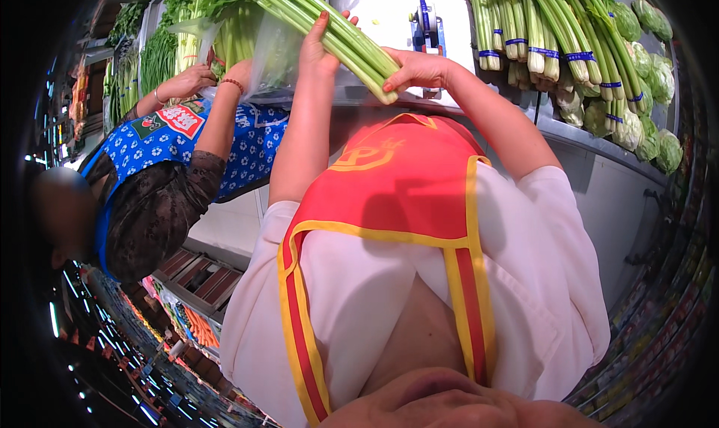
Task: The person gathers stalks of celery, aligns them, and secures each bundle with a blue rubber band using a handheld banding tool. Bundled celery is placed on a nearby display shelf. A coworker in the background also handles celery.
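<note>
A bunch of green celery (337, 29) slants across in front of me, its leaves at the upper left and its pale base at the lower right. My left hand (323, 43) is around the stalks near their middle, thumb on top and fingertips showing at the far side. My right hand (418, 71) grips the base end, with the thumb at its underside. Beyond my right hand, a blue tape dispenser (428, 26) stands on the metal counter (359, 88). No tape shows around the bunch in my hands.
Celery bunches bound with blue tape (542, 35) lie at the right, beside wrapped lettuce heads (651, 80). At the left, a co-worker in a blue patterned apron (224, 147) handles greens close to my left arm. Clear plastic film (275, 49) lies between us.
</note>
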Motion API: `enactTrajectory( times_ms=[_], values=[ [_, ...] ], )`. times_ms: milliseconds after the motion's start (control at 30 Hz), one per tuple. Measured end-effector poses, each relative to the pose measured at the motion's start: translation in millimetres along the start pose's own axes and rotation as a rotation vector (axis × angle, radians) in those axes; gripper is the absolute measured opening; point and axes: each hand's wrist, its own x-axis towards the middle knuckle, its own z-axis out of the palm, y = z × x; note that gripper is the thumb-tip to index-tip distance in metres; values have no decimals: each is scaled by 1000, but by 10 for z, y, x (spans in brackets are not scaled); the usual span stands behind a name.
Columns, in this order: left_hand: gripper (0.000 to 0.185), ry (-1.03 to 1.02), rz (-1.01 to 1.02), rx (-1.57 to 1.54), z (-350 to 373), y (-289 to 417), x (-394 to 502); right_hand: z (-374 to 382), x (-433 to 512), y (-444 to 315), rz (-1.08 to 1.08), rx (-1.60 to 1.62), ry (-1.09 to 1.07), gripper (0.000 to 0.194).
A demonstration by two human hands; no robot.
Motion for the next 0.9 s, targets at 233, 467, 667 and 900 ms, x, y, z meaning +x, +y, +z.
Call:
enactTrajectory(
  times_ms=[233, 467, 667, 900],
  values=[
    [30, 86, -32, 40, -119, -11, 83, 131, 37, 46, 2, 66, 64, 73],
    [32, 8, 32, 82, -169, -33, 87, 227, 84, 13, 27, -61, 183, 60],
    [50, -69, 7, 59, -153, 34, 29, 193, 95, 53, -23, 189, 67, 56],
    [49, -2, -9, 46, -92, 96, 40, 208, 169, 133, -48, 131, 90, 64]
  ],
)
